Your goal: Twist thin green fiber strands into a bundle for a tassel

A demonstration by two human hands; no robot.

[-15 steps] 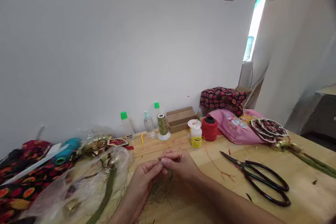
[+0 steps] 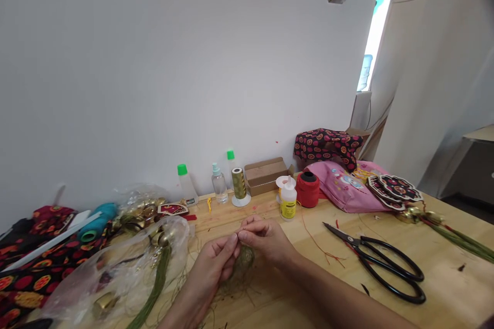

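Note:
My left hand (image 2: 216,259) and my right hand (image 2: 266,239) meet above the wooden table, thumb tips almost touching. Both are closed in a pinch; whatever lies between the fingertips is too small to make out. Just below the fingers is a rounded tangle of olive-green thread (image 2: 245,258), partly hidden by my left hand. Loose strands spread over the wood around it. Left of my left hand, a green tassel (image 2: 156,285) with brass bells (image 2: 165,236) rests on a clear plastic bag (image 2: 127,267). Black-handled scissors (image 2: 370,257) lie partly open to the right.
Along the wall stand green-capped bottles (image 2: 187,185), a clear bottle (image 2: 219,187), a green-gold thread spool (image 2: 239,185), a cardboard box (image 2: 266,177), a glue bottle (image 2: 288,203) and a red thread spool (image 2: 307,190). A pink bag (image 2: 335,185) and embroidered patches (image 2: 399,187) lie at right, patterned cloth (image 2: 54,262) at left.
The fingers of both hands have shifted slightly, and the thumb tips sit a little closer. More of the green thread tangle shows below them. Everything else stays in place.

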